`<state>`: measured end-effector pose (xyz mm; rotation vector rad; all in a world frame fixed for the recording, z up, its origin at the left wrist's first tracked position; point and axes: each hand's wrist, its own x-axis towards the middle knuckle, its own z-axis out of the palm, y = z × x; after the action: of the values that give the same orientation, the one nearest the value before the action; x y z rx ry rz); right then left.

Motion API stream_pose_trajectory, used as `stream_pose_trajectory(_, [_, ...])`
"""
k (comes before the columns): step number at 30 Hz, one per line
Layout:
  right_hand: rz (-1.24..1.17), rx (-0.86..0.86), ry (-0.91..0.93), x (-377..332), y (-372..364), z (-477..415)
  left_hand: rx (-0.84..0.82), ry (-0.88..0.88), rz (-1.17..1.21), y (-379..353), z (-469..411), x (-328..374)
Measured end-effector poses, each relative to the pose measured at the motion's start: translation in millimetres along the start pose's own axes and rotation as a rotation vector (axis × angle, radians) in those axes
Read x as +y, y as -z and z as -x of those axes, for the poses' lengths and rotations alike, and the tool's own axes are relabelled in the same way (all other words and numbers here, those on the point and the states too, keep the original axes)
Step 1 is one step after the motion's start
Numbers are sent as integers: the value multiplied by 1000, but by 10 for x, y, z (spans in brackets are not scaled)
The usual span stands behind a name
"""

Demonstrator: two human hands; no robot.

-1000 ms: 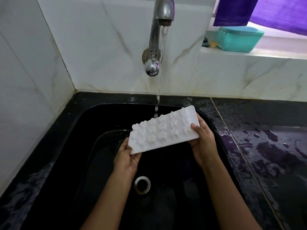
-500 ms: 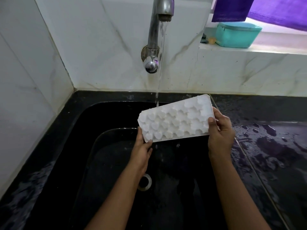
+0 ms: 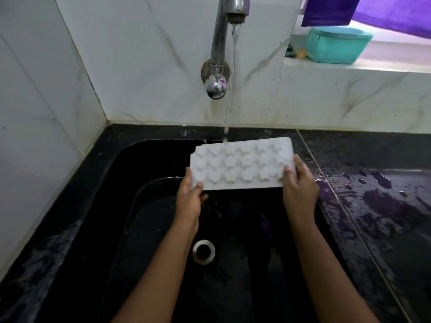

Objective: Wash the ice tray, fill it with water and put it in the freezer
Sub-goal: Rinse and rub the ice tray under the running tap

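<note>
Holding the white ice tray (image 3: pixel 240 166) by its two short ends, the person has it over the black sink (image 3: pixel 144 229), under the thin stream of water (image 3: pixel 229 89) falling from the tap (image 3: pixel 221 43). The left hand (image 3: pixel 189 201) grips the left end with the thumb on the upper face and the fingers beneath. The right hand (image 3: pixel 299 190) pinches the right end in the same way. The tray lies nearly level, tipped a little toward the person, and the stream meets its far long edge, slightly left of the middle. Whether the moulded heart and star shapes face up as hollows or show their backs cannot be told for sure.

The step in hand looks like the washing, a rinse under the running tap, with filling not yet begun. The next move probably calls for pushing the tray farther under the stream so the water runs across every row. After that, with the hollows up, it must be held level to fill without spilling. The table (image 3: pixel 384 206) to the right is wet with puddles, so slippery fingers seem a fair risk.
</note>
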<state>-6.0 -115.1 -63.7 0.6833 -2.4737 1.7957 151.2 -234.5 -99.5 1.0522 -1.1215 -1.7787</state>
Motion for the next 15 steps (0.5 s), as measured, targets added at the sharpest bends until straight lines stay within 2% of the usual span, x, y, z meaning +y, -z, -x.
stream_pose_trajectory(4, [-120,-269,-120,59,-269,113,152,-142,108,237,-114,245])
stream_pose_trajectory(9, [-329,-572,-269,-28,-540,323,314,-318,66,564,-192,491])
stream_pose_trajectory(15, [-505,-728,-395,-95,-672,505,437,-465,-39,711,-122,660])
